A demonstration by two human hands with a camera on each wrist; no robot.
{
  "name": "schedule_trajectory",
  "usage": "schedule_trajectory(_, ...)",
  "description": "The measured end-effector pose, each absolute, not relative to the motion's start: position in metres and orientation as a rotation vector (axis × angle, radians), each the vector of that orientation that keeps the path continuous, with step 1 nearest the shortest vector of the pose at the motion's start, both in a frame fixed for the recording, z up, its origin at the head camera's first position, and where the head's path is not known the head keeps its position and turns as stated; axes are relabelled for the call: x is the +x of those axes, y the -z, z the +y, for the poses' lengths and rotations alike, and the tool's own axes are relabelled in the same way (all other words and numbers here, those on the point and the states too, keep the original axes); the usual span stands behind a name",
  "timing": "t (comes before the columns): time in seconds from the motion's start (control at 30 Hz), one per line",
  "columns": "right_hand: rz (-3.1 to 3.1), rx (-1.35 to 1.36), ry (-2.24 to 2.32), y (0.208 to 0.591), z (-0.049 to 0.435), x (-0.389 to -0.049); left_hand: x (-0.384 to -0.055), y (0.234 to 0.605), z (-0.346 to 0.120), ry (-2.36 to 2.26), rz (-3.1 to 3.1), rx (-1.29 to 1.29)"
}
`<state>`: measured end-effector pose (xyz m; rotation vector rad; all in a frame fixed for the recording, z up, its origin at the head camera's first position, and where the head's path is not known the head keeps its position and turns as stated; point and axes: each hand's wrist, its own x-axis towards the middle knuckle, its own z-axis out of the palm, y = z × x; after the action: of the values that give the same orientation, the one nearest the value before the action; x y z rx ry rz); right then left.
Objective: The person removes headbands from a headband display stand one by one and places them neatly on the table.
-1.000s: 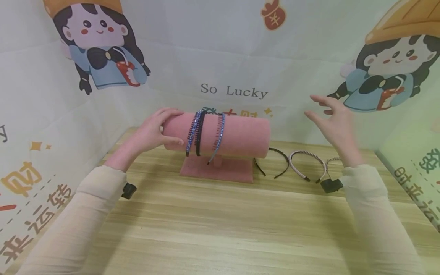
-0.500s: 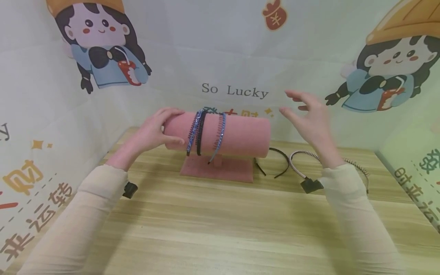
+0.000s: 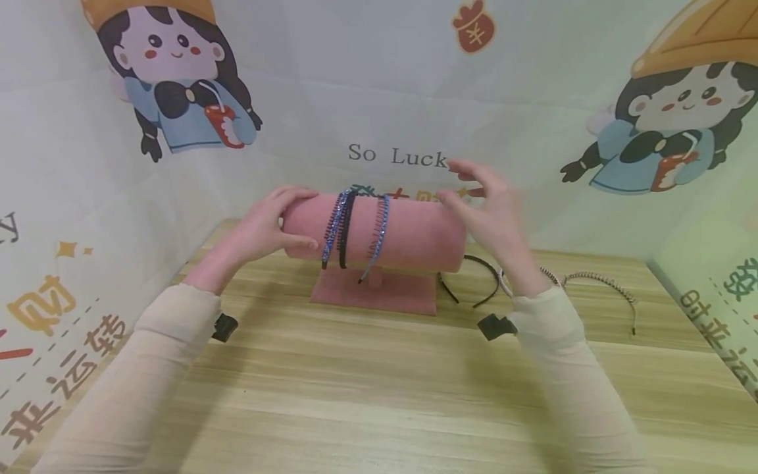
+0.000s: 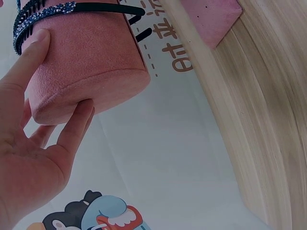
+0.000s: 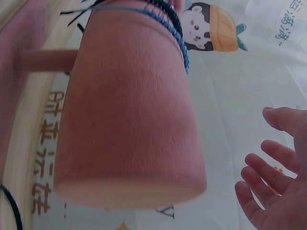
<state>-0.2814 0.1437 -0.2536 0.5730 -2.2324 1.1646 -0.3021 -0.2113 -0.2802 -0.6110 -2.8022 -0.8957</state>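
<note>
A pink padded headband stand (image 3: 423,234) has a thick horizontal roll on a short post and flat base. My left hand (image 3: 254,227) grips its left end, thumb along the front and fingers around the end, as the left wrist view (image 4: 41,139) also shows. Round the roll sit a blue glittery headband (image 3: 333,230), a black headband (image 3: 344,240) close beside it, and a lighter blue toothed headband (image 3: 382,230) further right. My right hand (image 3: 488,210) hovers at the right end with fingers spread and holds nothing; in the right wrist view the hand (image 5: 276,177) is apart from the roll.
Behind and right of the stand lie a thin black headband (image 3: 496,280), a pale headband (image 3: 504,282) partly hidden by my right wrist, and a thin toothed headband (image 3: 622,288). A printed cloth backdrop (image 3: 355,85) encloses the wooden table (image 3: 367,382) at the back and sides.
My right hand has moved left in the air, from above the loose headbands to the stand's right end. The left hand stays on the stand, and the headbands have not moved.
</note>
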Motion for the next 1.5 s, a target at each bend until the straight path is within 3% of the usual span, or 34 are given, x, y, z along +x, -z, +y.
schedule_trajectory(0.77,-2.281,0.646,-1.127,0.267,0.086,-0.276,-0.302,0.280,-0.211,0.911,-2.808,-0.602)
schedule_trajectory(1.5,-2.618,0.692,-0.997,0.276,0.082,-0.284,-0.303,0.281,-0.211,0.930,-2.797,-0.611)
